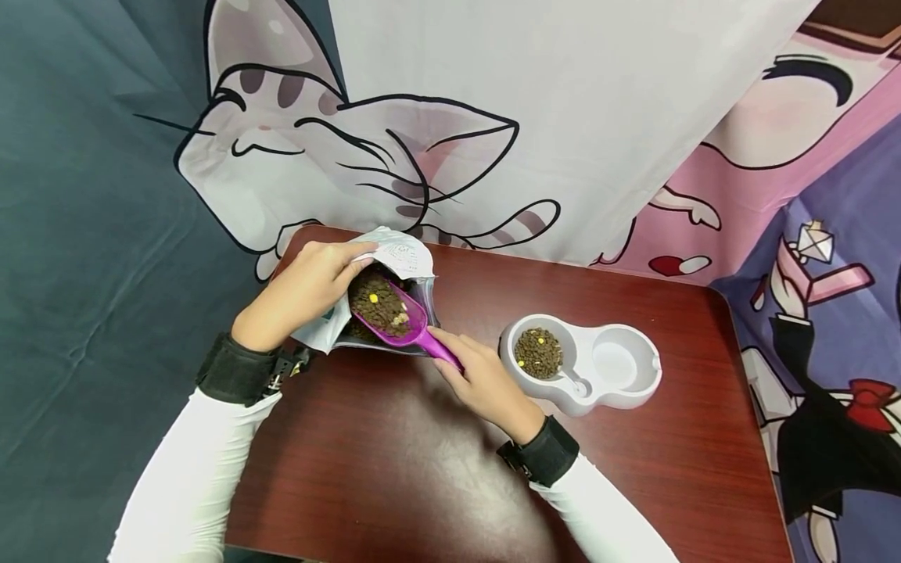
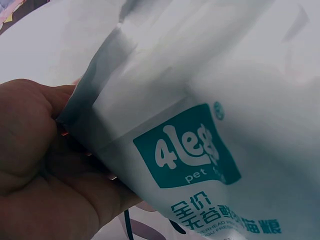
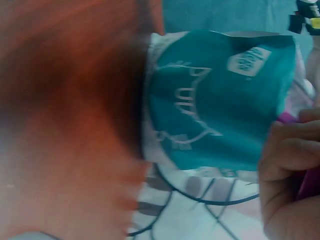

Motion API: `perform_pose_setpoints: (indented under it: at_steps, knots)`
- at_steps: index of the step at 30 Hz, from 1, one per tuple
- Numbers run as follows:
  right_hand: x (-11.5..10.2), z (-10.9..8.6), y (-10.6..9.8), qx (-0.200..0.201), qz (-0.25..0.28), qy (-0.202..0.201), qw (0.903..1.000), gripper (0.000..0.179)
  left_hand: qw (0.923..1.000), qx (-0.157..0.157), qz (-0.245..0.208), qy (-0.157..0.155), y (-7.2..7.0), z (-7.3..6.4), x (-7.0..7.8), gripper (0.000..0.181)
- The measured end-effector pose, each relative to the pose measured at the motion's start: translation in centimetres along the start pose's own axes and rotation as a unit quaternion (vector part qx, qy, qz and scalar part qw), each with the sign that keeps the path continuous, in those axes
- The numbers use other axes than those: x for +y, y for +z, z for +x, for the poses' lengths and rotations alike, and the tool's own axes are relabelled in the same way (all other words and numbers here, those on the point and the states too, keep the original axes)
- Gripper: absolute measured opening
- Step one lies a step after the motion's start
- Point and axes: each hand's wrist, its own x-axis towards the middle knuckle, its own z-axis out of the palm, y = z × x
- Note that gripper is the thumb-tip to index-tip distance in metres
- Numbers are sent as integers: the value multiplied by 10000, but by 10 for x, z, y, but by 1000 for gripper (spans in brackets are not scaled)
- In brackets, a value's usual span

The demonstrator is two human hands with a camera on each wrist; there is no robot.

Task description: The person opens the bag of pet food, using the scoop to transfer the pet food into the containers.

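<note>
Right fingers (image 1: pixel 456 342) gripped the stiff, likely light scoop (image 1: pixel 419 331) sensibly by its handle (image 1: pixel 446 351); beyond them, left fingers (image 1: pixel 354 250) pinched the soft-looking bag (image 1: pixel 404 252)

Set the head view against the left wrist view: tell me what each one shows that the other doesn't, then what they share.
Only the head view shows the purple scoop loaded with brown kibble, the right hand gripping its handle, and the double bowl with kibble in the compartment nearer the bag.

Only the left wrist view shows the readable "4Leg" logo on the bag's side.

Both show the left hand gripping the bag's edge.
</note>
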Motion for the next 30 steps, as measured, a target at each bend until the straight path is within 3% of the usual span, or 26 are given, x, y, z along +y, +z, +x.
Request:
perform_pose_setpoints:
  at_steps: [7,15,30]
  knots:
    - [19,-12,13,384,417,-132,9983,50,10000,33,-61,69,2,1,0,34]
    - [24,-15,12,405,511,-198,9977,49,10000,27,-25,91,1,1,0,34]
    - [20,-35,-45,-97,652,99,9978,46,9996,-272,70,-44,-6,3,0,34]
